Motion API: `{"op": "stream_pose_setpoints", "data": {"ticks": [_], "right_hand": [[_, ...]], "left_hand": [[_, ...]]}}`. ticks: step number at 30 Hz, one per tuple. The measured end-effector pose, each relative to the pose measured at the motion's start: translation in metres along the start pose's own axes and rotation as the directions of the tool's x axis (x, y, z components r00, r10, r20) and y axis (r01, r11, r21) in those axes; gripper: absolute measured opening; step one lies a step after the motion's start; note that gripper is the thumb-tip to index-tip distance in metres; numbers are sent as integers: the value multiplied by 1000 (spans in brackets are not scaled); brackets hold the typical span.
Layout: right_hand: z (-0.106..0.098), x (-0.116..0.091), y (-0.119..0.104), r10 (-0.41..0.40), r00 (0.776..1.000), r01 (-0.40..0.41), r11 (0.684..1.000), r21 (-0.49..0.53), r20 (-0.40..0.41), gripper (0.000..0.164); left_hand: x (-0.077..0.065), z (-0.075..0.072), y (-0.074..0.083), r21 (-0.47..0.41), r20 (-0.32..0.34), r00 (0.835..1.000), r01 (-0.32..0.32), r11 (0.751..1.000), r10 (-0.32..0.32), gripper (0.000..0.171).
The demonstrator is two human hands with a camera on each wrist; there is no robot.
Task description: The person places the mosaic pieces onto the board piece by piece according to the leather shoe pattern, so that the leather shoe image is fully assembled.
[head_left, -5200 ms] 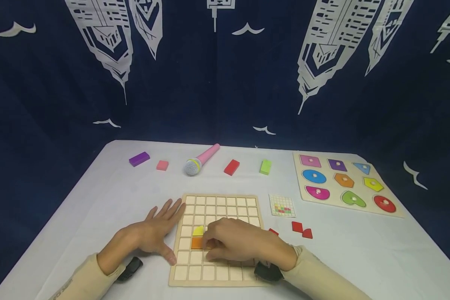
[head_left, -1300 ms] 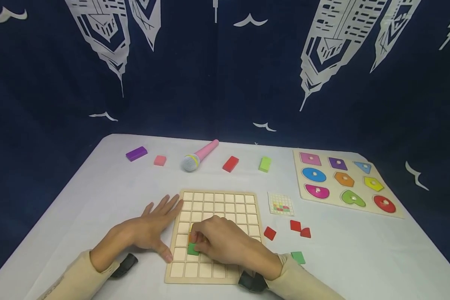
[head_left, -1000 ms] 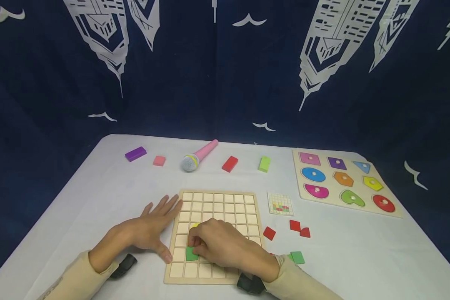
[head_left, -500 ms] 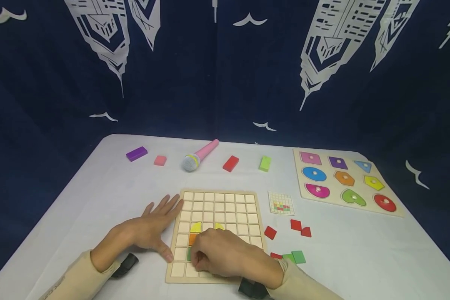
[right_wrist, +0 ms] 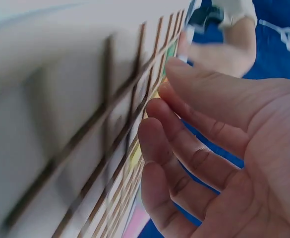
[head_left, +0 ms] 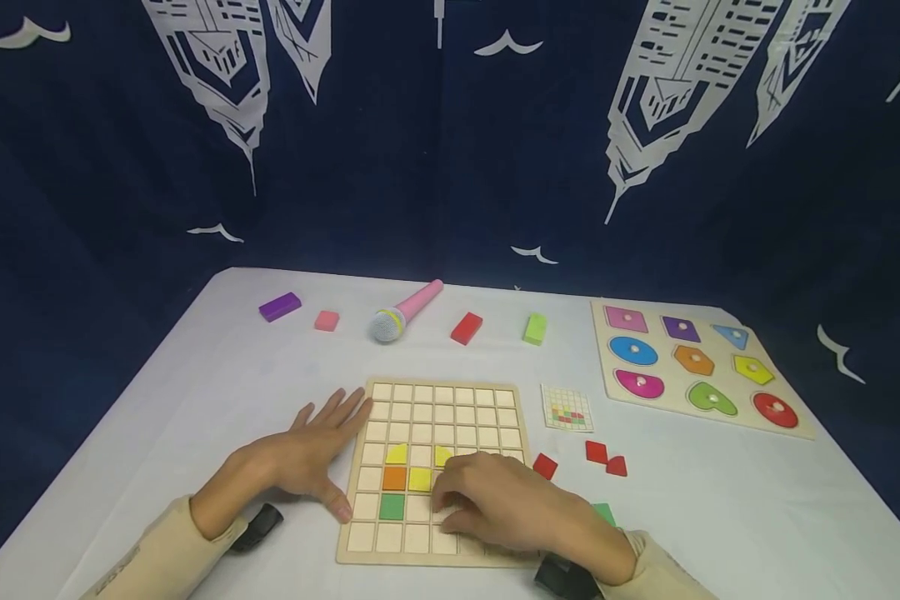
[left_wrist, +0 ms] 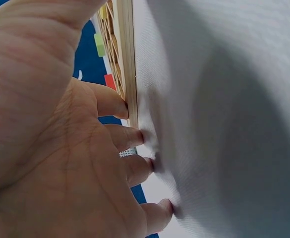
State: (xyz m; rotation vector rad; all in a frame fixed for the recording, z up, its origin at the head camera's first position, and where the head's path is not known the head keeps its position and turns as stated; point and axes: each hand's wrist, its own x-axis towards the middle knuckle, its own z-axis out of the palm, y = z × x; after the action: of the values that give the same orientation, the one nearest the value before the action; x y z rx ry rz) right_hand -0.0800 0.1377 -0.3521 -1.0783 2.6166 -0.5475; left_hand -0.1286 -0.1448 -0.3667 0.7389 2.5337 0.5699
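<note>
A wooden grid board (head_left: 357, 557) lies on the table. Its cells hold a green square tile (head_left: 392, 507), an orange square tile (head_left: 394, 478), a yellow square tile (head_left: 420, 479) and two yellow curved-edge tiles, one on the left (head_left: 397, 454) and one partly behind my right hand (head_left: 442, 456). My left hand (head_left: 300, 457) is spread at the board's left side, fingertips on its edge and on the cloth. Above the board's lower right, my right hand (head_left: 506, 504) hovers with fingers loosely bent. The right wrist view shows nothing between thumb and fingers (right_wrist: 157, 186).
Right of the board lie a pattern card (head_left: 567, 409), several red tiles (head_left: 596, 452) and a green tile (head_left: 604, 512) partly behind the right wrist. A shape puzzle (head_left: 690, 367) is at back right. Behind are a toy microphone (head_left: 405, 312) and several blocks, one purple (head_left: 280, 307).
A green tile was added to the board below the orange one. My right hand has released it and moved right, uncovering the yellow square. The left hand stays at the board's edge.
</note>
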Motion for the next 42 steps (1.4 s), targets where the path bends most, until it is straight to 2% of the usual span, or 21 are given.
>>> {"op": "stream_pose_setpoints", "data": {"ticks": [7,14,20,25,33,42], "right_hand": [[-20,-36,36,99,994,-95,992,89,-44,13],[-35,-65,58,227,971,-222,972,72,-71,23],[-35,-85,69,309,949,-304,950,75,-62,30],[-32,-94,73,357,934,-354,933,68,-34,33],[-25,-100,77,329,944,-325,941,98,-27,34],[-14,-101,73,373,926,-372,928,31,-52,27]], "left_hand": [[0,1,0,-1,5,1000,8,1000,-8,142],[2,2,-1,1,9,1000,8,1000,-8,142],[4,2,-2,1,4,1000,-10,1000,10,141],[5,2,-2,3,11,1000,-8,1000,8,142],[3,1,0,-4,10,1000,8,1000,-8,142],[3,1,-1,-5,16,1000,16,1000,-16,142]]}}
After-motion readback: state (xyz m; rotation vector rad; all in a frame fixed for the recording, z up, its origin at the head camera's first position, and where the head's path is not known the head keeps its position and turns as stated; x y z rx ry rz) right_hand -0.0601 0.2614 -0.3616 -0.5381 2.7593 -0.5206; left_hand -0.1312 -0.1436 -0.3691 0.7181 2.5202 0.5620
